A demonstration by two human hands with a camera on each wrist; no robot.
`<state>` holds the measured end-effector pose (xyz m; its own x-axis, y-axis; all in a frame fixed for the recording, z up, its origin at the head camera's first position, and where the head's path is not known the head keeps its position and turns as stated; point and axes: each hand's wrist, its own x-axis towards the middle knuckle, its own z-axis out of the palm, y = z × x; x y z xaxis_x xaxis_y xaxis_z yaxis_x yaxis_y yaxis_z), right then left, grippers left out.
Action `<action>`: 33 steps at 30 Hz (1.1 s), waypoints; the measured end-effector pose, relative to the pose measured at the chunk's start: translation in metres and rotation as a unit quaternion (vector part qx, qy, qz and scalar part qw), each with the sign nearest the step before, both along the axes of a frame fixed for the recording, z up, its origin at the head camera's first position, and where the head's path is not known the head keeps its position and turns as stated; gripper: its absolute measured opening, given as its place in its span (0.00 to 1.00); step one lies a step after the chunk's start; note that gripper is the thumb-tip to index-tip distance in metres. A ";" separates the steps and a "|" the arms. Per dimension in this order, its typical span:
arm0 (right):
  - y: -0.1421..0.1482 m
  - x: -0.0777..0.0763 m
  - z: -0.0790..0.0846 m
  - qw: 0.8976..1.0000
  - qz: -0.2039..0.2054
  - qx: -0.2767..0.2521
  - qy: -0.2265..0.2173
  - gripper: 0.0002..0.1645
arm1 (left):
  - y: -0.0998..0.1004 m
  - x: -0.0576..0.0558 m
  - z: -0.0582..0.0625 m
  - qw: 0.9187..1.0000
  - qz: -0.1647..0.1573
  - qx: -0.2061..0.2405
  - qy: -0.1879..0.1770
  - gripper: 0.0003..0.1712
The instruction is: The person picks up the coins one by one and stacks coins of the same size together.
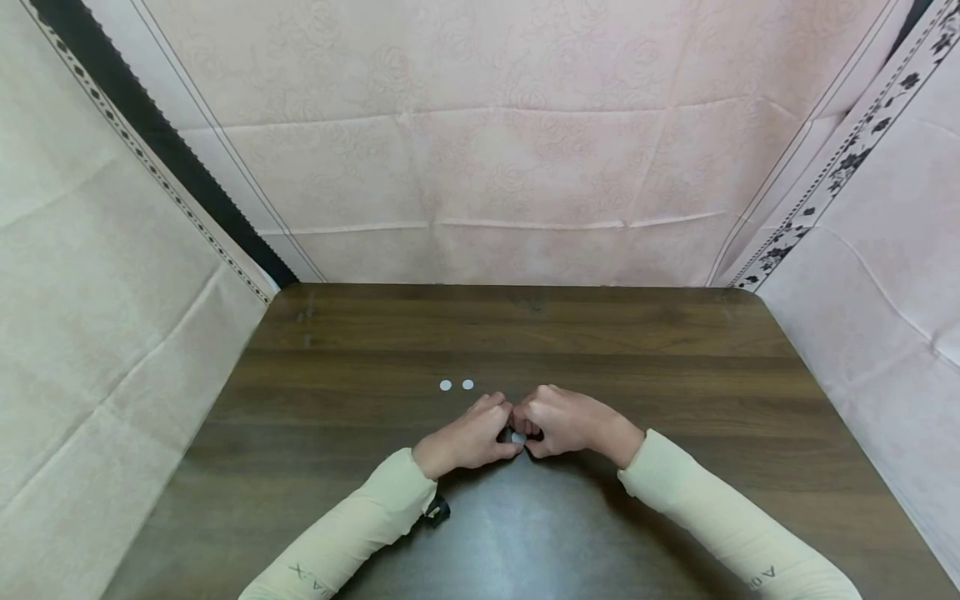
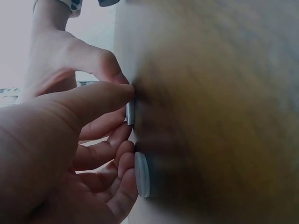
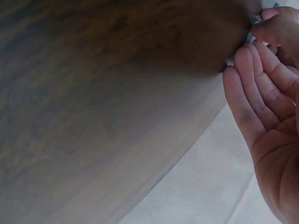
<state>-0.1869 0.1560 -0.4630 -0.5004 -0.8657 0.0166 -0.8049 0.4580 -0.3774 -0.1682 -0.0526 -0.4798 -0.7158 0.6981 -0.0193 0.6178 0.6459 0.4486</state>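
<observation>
A small, flat white disc (image 1: 518, 437) lies between the two hands at the table's middle. My left hand (image 1: 471, 435) holds it from the left, thumb on the near side and curled fingers on the far side. From the right, my right hand (image 1: 566, 421) has its thumb and bent fingers at the same disc, and the fingertips of both hands nearly meet. The left wrist view shows the disc (image 2: 130, 113) edge-on, partly covered by the thumb. Two more round white discs, a left one (image 1: 446, 385) and a right one (image 1: 468, 384), lie flat beyond the left hand.
The dark wood-grain table (image 1: 337, 392) ends at a straight far edge with rounded corners. Pale patterned cloth (image 1: 487, 167) hangs behind it, and more cloth (image 1: 885, 275) covers the sides. A black wrist device (image 1: 437, 510) sits under the left cuff.
</observation>
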 end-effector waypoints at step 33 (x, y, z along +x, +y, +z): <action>0.000 0.001 0.000 1.000 -0.011 0.007 0.015 0.07 | -0.087 -0.032 0.043 0.998 0.056 0.011 -0.026 0.24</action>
<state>-0.1861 0.1560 -0.4633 -0.5184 -0.8549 0.0195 -0.8058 0.4808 -0.3458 -0.2003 -0.1399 -0.4365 -0.7883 0.6137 -0.0449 0.5169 0.7001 0.4926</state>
